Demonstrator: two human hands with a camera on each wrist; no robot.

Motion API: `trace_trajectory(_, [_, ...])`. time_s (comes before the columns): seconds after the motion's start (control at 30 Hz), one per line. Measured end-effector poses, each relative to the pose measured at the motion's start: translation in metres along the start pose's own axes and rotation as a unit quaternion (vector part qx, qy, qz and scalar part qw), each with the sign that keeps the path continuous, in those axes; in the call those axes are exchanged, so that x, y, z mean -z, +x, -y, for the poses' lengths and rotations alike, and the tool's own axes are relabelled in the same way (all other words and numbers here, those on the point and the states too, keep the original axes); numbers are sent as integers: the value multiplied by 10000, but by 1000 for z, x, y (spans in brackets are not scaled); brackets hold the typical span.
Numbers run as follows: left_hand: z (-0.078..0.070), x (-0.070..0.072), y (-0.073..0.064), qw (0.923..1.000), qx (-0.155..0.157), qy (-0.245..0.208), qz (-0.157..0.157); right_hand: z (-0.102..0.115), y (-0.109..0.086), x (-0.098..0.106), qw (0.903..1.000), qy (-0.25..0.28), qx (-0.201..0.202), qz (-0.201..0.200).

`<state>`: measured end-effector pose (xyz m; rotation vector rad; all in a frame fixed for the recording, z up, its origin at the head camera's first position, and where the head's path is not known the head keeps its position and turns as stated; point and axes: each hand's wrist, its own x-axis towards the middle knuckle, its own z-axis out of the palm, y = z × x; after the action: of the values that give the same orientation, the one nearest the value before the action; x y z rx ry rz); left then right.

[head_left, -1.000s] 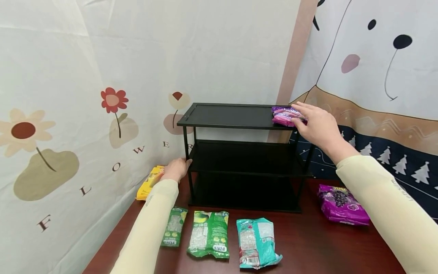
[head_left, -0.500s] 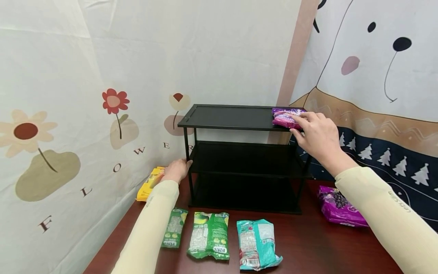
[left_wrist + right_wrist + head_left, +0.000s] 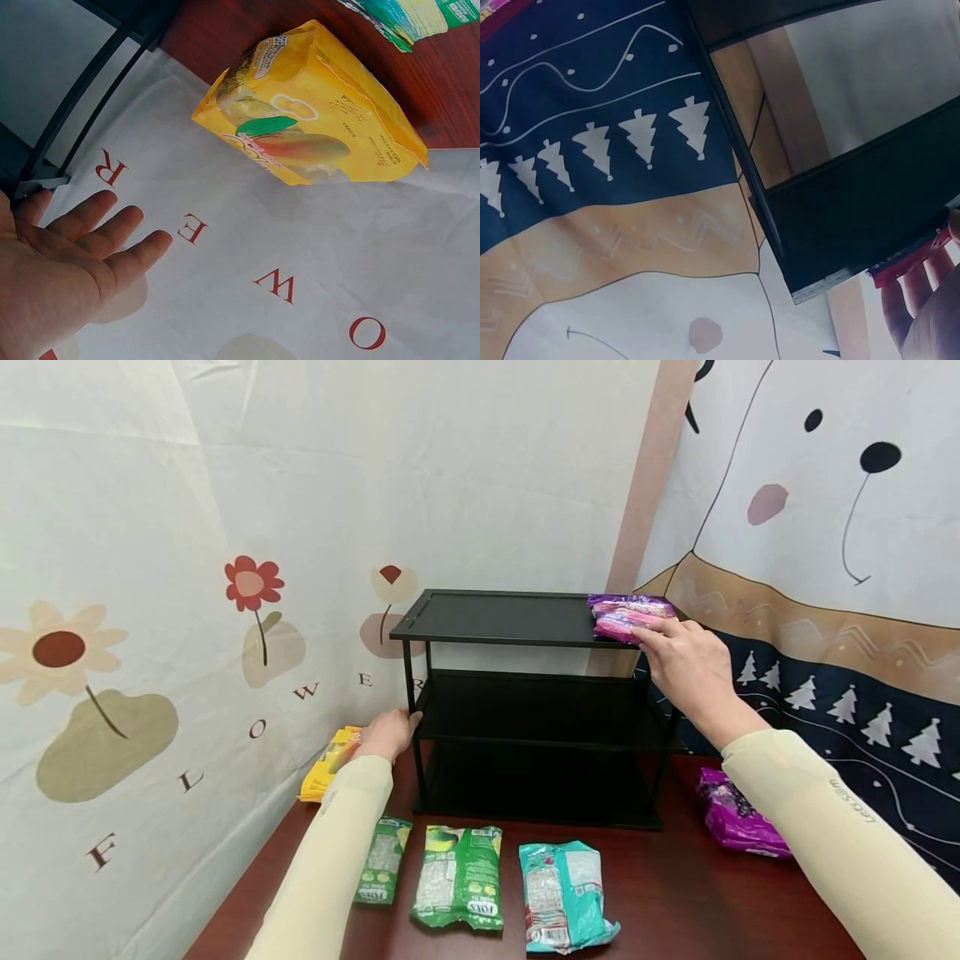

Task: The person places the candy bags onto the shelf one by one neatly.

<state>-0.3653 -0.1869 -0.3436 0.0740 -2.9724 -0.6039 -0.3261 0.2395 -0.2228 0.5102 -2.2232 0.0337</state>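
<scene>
A black three-tier rack (image 3: 495, 618) stands on the table. On the right end of its top shelf lies a pink-and-purple snack bag (image 3: 628, 614). My right hand (image 3: 686, 668) pinches the bag's near right edge between thumb and fingers. The right wrist view shows the edge of this snack bag (image 3: 909, 262) between my fingers and thumb at the shelf edge. My left hand (image 3: 386, 733) touches the rack's left front post at middle-shelf height. In the left wrist view, the fingers of my left hand (image 3: 82, 262) extend loosely outward; the thumb is mostly hidden.
A yellow mango snack bag (image 3: 327, 766) lies beyond my left forearm. Two green bags, one partly hidden (image 3: 384, 860) and one in full view (image 3: 459, 877), and a teal bag (image 3: 566, 893) lie before the rack. A purple grape bag (image 3: 738, 818) sits right, partly behind my sleeve. Printed cloth hangs behind.
My right hand has come down from over the snack bag to pinch its near edge. The bag has shifted slightly left. My left hand stays at the post.
</scene>
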Motion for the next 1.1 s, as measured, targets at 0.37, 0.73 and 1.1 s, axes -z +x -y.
trace_trajectory(0.37, [0, 0, -1, 10000, -7, -64, -4, -1, 3, -13, 9972, -291, 223, 658])
trace_trajectory(0.73, [0, 0, 0, 10000, -18, -72, -9, 0, 7, -16, 9924, -105, 135, 1218])
trace_trajectory(1.1, [1, -1, 0, 10000, -42, -69, 1, 10, 9, -16, 9960, 202, 200, 848])
